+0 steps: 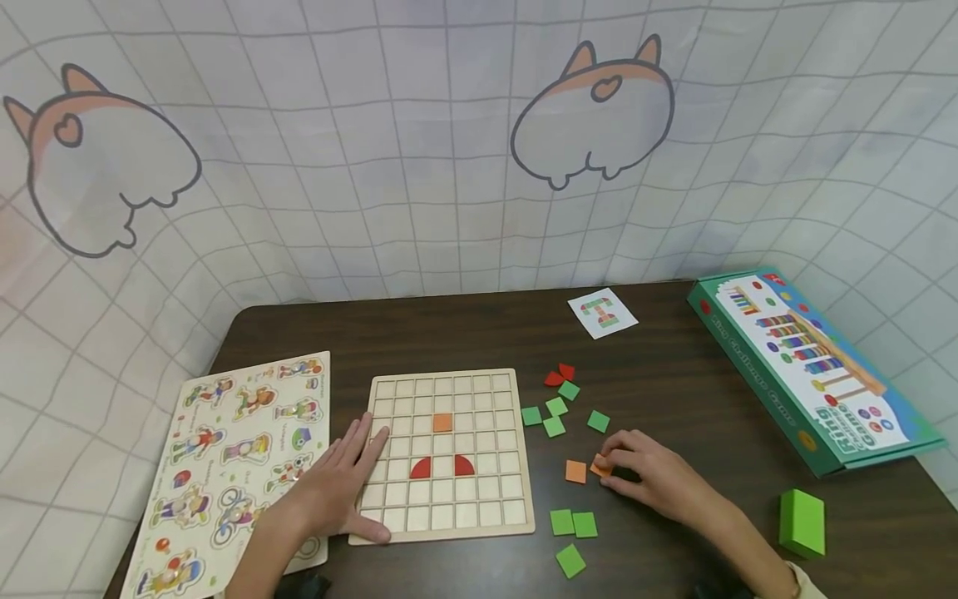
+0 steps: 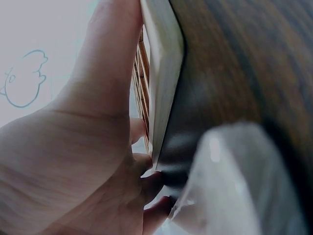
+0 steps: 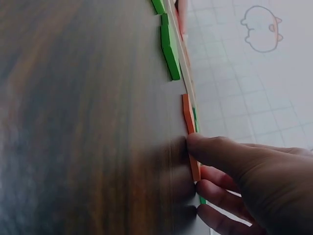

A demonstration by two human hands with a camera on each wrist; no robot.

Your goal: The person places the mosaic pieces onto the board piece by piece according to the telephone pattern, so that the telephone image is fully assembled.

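My left hand lies over the left edge of a pale wooden grid board, fingers extended and thumb at its lower corner. On the board are an orange square tile and two red quarter-circle pieces. To the right of the board, my right hand pinches an orange square tile between thumb and fingers, low at the tabletop. Just left of it lies another orange tile. The left wrist view shows the board's side edge beside the left hand.
Several green square tiles and two red pieces lie right of the board. A pattern card is at the back. A game box and a green block stand at right; a picture puzzle board lies at left.
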